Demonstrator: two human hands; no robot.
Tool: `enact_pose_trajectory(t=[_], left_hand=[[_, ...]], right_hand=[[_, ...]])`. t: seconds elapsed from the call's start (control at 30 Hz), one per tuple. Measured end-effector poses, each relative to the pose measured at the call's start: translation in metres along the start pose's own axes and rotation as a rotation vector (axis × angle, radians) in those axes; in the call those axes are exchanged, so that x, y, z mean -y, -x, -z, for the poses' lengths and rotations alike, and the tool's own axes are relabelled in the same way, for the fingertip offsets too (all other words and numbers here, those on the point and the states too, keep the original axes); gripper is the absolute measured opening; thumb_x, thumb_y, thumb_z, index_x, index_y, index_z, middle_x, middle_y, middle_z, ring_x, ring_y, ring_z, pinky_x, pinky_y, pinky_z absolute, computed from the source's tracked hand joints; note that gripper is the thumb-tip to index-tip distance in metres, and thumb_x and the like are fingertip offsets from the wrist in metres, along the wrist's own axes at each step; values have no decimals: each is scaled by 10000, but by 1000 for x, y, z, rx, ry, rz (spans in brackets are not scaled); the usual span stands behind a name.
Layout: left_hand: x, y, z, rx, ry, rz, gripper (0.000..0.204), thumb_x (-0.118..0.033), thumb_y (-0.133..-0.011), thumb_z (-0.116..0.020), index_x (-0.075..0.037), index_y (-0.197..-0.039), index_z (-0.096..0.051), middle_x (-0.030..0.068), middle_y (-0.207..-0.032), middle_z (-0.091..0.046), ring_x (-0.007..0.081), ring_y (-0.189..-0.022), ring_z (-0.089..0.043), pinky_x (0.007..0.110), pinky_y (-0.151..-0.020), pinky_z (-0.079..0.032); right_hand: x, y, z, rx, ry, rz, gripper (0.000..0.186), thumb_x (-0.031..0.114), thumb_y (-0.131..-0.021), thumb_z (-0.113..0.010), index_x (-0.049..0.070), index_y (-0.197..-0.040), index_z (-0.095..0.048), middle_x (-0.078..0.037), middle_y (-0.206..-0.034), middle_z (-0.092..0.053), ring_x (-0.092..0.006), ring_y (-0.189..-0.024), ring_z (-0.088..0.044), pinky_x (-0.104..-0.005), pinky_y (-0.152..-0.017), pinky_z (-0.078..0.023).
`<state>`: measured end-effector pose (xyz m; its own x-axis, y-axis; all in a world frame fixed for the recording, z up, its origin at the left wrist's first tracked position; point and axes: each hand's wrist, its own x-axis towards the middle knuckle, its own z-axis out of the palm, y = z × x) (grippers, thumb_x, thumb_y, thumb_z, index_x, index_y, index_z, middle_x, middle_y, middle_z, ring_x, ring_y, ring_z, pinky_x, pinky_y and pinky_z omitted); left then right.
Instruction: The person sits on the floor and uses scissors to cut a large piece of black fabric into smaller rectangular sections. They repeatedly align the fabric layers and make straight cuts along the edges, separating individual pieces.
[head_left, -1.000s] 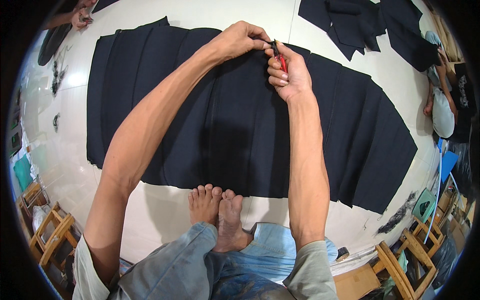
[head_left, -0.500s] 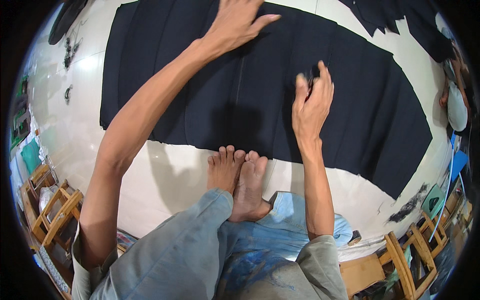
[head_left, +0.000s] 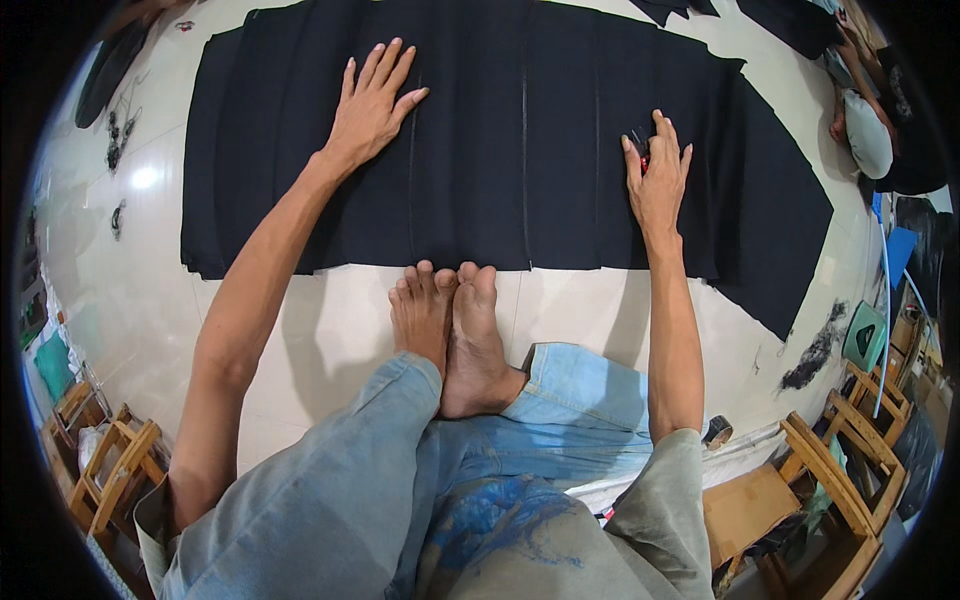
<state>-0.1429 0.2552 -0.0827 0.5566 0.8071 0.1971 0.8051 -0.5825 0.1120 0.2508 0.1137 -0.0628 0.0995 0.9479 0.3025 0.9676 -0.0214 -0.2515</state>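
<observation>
A wide spread of black cloth [head_left: 470,150] lies in overlapping panels on the floor, with its near edge by my bare feet. My left hand [head_left: 366,112] rests flat on the left part of the cloth, fingers stretched out and thumb apart. Over the right part of the cloth, my right hand [head_left: 657,180] is partly curled around a small dark tool with a red part [head_left: 642,150]. Most of that tool is hidden by the hand, so its kind cannot be made out.
Another person's arm and leg [head_left: 862,125] show at the upper right, near more black cloth [head_left: 790,25]. Wooden frames stand at the lower left [head_left: 120,470] and lower right [head_left: 850,470], beside a cardboard piece [head_left: 750,510]. Dark thread scraps [head_left: 815,350] lie on the pale floor [head_left: 330,310].
My left hand has drawn back toward me and to the left, and now lies flat on the cloth. My right hand has shifted right. The cloth's panels lie straighter and flatter.
</observation>
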Motion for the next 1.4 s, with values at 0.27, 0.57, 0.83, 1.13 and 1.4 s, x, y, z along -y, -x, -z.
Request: enact_pose_trajectory(t=[0.27,0.57,0.83,1.13,1.4], left_hand=[[-33,-78,38,-239,382,-194,429,-177,-958,-602,-17,-1352,-550,191,-1450,-494,364,-1399,-406,495,-1176,-299],[-74,-191,-3,140,197,44,673,-360,-818,-779,6,-1327,-535,173,-1189,-634,370,-1182,-550,525,-991,-428],[-32,-213,1,492,788,174,342,-295,-828,-776,-1,-991,-713,114,-828,-676,194,-833,-600,368,-816,-461],[-27,-201,5,393,1045,313,247,-229,-892,-722,-53,-1063,-746,98,-932,-726,181,-917,-658,314,-940,-473],[-28,-200,-1,345,1062,289,316,-238,-891,-715,-35,-1131,-741,117,-992,-736,202,-966,-667,321,-967,-466]], right_hand=[[36,-10,11,-107,-419,-294,443,425,-1041,-508,5,-907,-547,-185,-985,-653,-281,-915,-628,-422,-866,-483],[104,-127,-22,413,-1653,-968,474,433,-1070,-419,7,-991,-610,37,-639,-441,-30,-459,-315,-206,-385,-234],[107,-181,-52,543,-1811,-950,436,370,-1078,-418,-17,-1066,-618,45,-626,-414,-15,-422,-266,-179,-353,-206],[102,-182,-63,581,-1890,-879,419,363,-1070,-415,14,-983,-629,37,-605,-454,-15,-410,-298,-185,-357,-214],[101,-185,-66,600,-1870,-896,424,360,-1070,-415,2,-988,-627,38,-602,-447,-15,-409,-284,-185,-356,-209]])
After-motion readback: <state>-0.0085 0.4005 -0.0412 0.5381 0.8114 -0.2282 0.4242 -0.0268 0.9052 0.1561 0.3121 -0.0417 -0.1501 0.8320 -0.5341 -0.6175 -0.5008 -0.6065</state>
